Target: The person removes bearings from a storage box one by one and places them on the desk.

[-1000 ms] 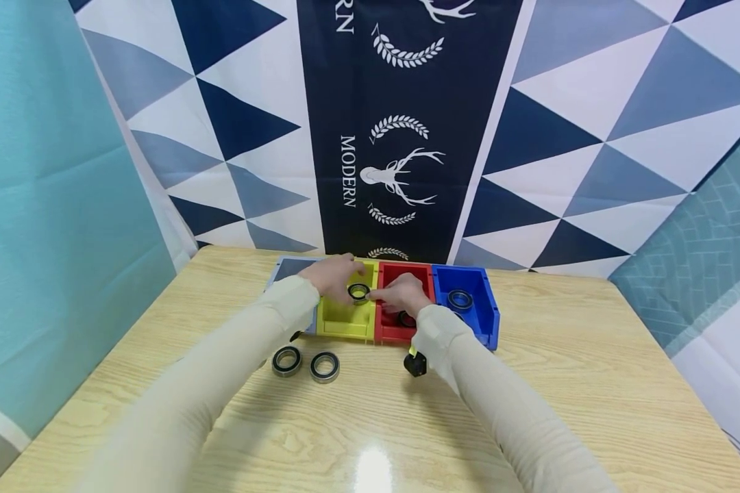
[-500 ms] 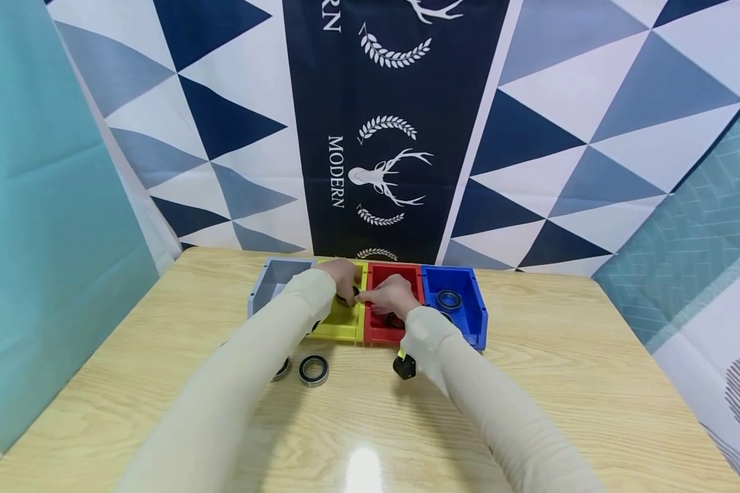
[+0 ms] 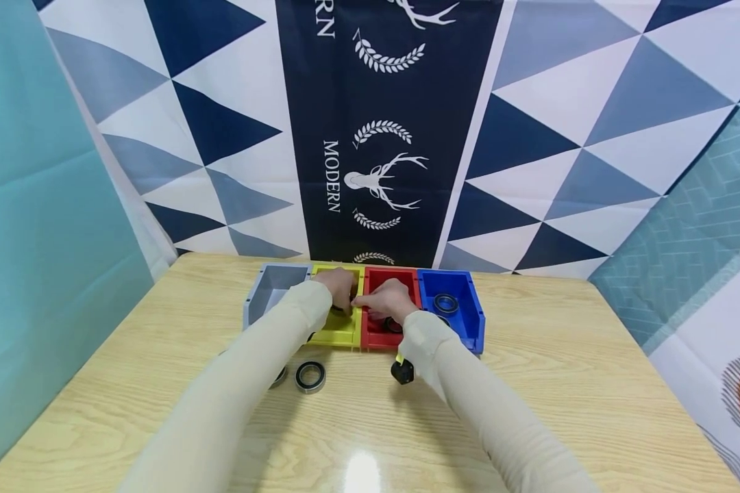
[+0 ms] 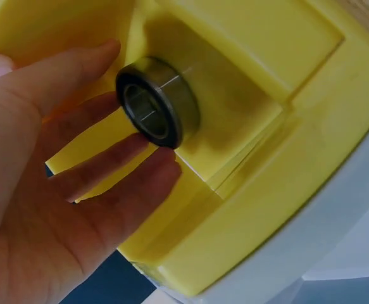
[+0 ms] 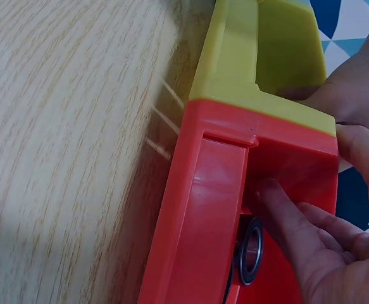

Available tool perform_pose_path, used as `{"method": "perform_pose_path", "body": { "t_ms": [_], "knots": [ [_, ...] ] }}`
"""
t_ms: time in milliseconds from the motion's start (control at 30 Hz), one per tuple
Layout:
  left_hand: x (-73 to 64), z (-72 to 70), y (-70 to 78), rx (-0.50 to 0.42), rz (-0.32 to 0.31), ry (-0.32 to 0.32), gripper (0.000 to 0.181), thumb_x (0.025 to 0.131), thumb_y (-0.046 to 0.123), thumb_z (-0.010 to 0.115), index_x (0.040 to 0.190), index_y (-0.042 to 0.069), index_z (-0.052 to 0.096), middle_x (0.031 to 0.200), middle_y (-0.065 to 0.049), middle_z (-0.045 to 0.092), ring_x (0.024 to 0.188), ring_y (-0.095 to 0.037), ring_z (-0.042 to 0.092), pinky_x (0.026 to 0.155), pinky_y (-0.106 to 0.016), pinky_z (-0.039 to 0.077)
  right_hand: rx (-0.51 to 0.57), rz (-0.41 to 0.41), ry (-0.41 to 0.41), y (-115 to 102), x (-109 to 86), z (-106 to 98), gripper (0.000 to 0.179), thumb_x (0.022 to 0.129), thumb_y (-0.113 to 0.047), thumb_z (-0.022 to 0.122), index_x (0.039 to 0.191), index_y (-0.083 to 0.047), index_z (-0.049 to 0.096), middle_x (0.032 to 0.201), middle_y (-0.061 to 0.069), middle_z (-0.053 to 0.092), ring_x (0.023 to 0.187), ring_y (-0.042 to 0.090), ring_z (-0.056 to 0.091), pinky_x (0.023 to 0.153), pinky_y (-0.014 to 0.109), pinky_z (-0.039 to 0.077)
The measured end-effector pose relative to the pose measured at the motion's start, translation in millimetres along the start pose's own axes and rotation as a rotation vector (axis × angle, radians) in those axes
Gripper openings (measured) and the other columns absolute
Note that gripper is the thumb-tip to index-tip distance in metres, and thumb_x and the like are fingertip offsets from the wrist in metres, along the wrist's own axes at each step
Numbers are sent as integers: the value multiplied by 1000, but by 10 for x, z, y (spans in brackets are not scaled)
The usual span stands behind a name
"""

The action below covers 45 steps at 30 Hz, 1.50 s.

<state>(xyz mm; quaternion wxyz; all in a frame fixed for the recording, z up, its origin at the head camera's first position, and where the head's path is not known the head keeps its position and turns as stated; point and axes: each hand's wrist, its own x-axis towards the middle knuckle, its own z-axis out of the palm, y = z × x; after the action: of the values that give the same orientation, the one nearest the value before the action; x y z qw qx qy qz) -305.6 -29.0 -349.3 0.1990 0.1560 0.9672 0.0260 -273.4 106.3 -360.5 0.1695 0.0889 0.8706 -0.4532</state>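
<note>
My left hand (image 3: 338, 284) reaches into the yellow bin (image 3: 340, 338). In the left wrist view its fingers (image 4: 162, 168) are spread, with tips right at the edge of a ball bearing (image 4: 187, 104) inside the bin; the thumb stands just apart from the bearing's upper edge. My right hand (image 3: 390, 299) holds the wall between the yellow bin and the red bin (image 5: 193, 221). Its thumb lies inside the red bin, and the index finger reaches across the rim. Below that hand, another bearing (image 5: 250, 252) leans at the red bin's front.
To the left stands a grey bin (image 3: 255, 294), and to the right a blue bin (image 3: 469, 322) with bearings (image 3: 446, 303) in it. On the wooden table (image 3: 530, 376) lies a bearing (image 3: 310, 376), with another (image 3: 279, 378) partly behind my left sleeve. A patterned cloth (image 3: 376, 103) hangs behind.
My left hand has moved down and over the bearing in the yellow bin, hiding most of it from the head view. The right hand stays at the dividing wall. The head view has shifted slightly.
</note>
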Motion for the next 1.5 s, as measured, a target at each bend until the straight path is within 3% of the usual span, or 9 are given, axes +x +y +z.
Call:
{"method": "perform_pose_path", "body": {
  "t_ms": [267, 467, 600, 833, 1100, 1333, 1500],
  "knots": [
    [20, 50, -3, -51, -83, -1, 43, 76, 25, 80, 113, 10, 64, 114, -5, 66, 99, -19, 60, 92, -36, 52, -3, -19, 10, 14, 5, 7, 27, 77, -30, 80, 81, -3, 75, 64, 1, 66, 79, 22, 74, 74, 28, 58],
    [91, 156, -20, -100, -121, 30, 57, 76, 20, 79, 127, 10, 56, 130, -8, 60, 112, -20, 56, 99, -35, 48, 12, -2, 11, 19, 46, 53, 27, 76, -28, 81, 85, -3, 75, 76, 5, 71, 76, 20, 74, 72, 29, 58],
    [94, 175, -18, -117, -130, 42, 54, 78, 18, 76, 127, 9, 54, 131, -10, 59, 111, -21, 55, 98, -35, 48, 16, 22, 18, 7, 70, 71, 26, 76, -27, 80, 86, -4, 75, 84, 7, 72, 76, 20, 74, 71, 29, 58],
    [30, 179, -16, -87, -93, 50, 36, 82, 21, 74, 113, 9, 61, 119, -9, 65, 103, -21, 57, 95, -34, 49, 23, 30, 2, 5, 53, 82, 24, 76, -27, 81, 78, -5, 72, 76, 5, 69, 77, 21, 74, 74, 31, 59],
    [-79, 54, 34, -65, -74, -22, 35, 82, 25, 74, 111, 8, 64, 105, -5, 65, 89, -17, 56, 82, -32, 51, 9, 36, 10, 16, 45, 79, 29, 76, -29, 80, 61, -11, 63, 65, 1, 63, 74, 21, 74, 75, 31, 58],
    [-148, -23, 44, -44, -68, -82, 15, 81, 19, 71, 84, 11, 59, 74, -1, 49, 66, -15, 46, 59, -26, 39, -37, 30, 30, 9, 71, 77, 41, 76, -29, 80, 52, -14, 49, 54, -1, 55, 67, 18, 73, 68, 27, 58],
    [-226, -74, 70, -26, -43, -70, 18, 79, 15, 68, 70, 12, 52, 63, 0, 41, 57, -14, 41, 52, -25, 35, -59, 23, 32, 5, 59, 56, 39, 76, -30, 79, 53, -14, 53, 58, 0, 61, 67, 17, 73, 70, 26, 58]
  ]
}}
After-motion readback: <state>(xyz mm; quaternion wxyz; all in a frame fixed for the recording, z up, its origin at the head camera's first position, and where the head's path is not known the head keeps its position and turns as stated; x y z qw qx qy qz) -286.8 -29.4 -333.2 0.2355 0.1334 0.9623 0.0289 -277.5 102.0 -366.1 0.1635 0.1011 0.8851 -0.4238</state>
